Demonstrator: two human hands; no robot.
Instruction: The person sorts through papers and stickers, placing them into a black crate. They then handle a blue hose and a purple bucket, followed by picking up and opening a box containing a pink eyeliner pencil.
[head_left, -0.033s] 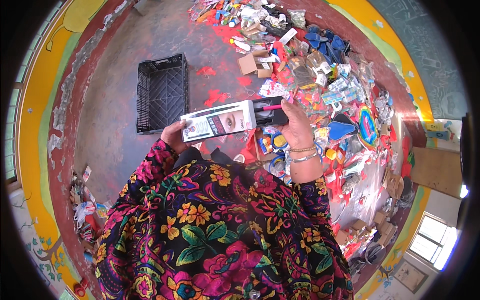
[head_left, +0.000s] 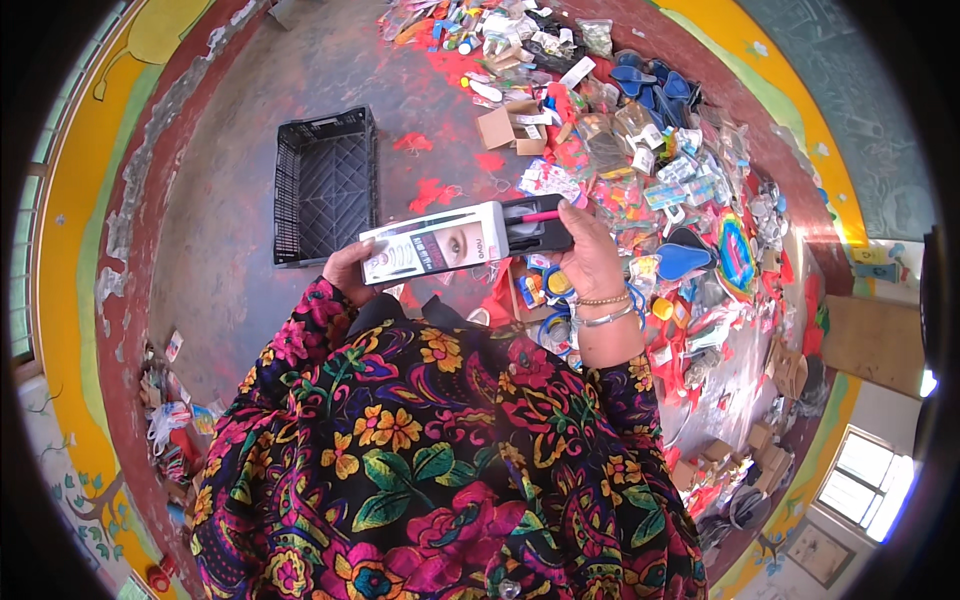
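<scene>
Right hand [head_left: 592,262] pinches the black inner tray [head_left: 535,222] with its pink pencil at the three o'clock end of the long white cardboard cosmetics box [head_left: 435,243]; left hand [head_left: 345,272] clasps the nine o'clock end. Long axis runs eight to two o'clock. Black plastic crate [head_left: 325,185] sits at ten o'clock, well apart.

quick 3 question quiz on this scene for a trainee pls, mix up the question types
1. True or false: both hands hold the long white box.
2. Which hand is at the black tray end of the box? A) left hand B) right hand C) neither
3. Fill in: the empty black crate lies on the floor to the person's ____.

Key:
1. True. The left hand grips one end, the right hand the other.
2. B
3. left; the heap of small packets lies to the right.
</scene>
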